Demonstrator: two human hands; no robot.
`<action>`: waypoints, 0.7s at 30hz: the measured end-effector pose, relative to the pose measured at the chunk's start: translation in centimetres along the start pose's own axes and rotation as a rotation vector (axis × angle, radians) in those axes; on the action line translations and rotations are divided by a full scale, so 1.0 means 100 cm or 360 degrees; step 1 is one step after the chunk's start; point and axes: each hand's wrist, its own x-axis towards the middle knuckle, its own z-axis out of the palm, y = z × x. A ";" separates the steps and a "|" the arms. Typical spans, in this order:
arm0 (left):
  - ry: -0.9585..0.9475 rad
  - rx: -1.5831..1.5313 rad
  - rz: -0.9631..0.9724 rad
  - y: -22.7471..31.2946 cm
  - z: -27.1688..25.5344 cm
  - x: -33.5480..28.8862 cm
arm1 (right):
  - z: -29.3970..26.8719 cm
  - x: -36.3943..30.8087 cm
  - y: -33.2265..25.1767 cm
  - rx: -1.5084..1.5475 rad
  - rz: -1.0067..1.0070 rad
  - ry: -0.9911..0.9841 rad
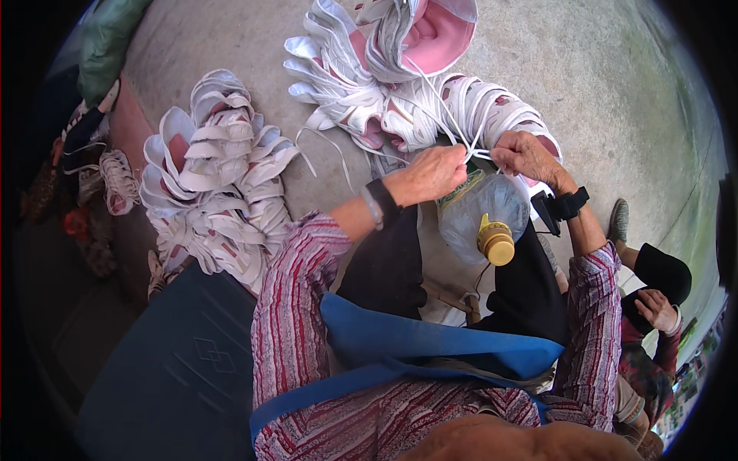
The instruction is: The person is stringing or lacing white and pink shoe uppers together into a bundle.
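Observation:
Both my hands are closed on white shoelaces (475, 147), held above a large clear plastic bottle (470, 213). My left hand (432, 173) pinches the laces from the left, and my right hand (530, 160) grips them from the right, close by. The bottle leans between my knees with its yellow cap (498, 244) toward me. Just beyond my hands lies a curved row of nested white and pink shoe uppers (492, 104), and laces run up to it. Exactly how the laces cross between my fingertips is too small to make out.
More stacked white uppers (219, 173) stand at the left, beside a dark panel (173, 349). Another person's hand (657, 309) rests on a knee at the right. A green-clad person (111, 54) is at the far left, near a single shoe upper (119, 180).

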 end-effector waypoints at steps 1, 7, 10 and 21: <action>-0.0026 0.0003 -0.0029 -0.001 0.002 0.004 | 0.001 0.000 0.001 -0.0013 0.0007 -0.0009; 0.0996 -0.0296 0.0024 -0.011 -0.027 0.038 | 0.001 -0.002 -0.002 -0.0343 -0.0039 -0.0095; 0.1352 0.0159 -0.0319 -0.009 -0.089 0.063 | 0.003 -0.006 0.012 -0.0423 -0.0056 -0.0020; 0.0356 0.0588 -0.0717 -0.014 -0.112 0.091 | 0.005 -0.016 -0.049 -0.1217 -0.0138 0.0782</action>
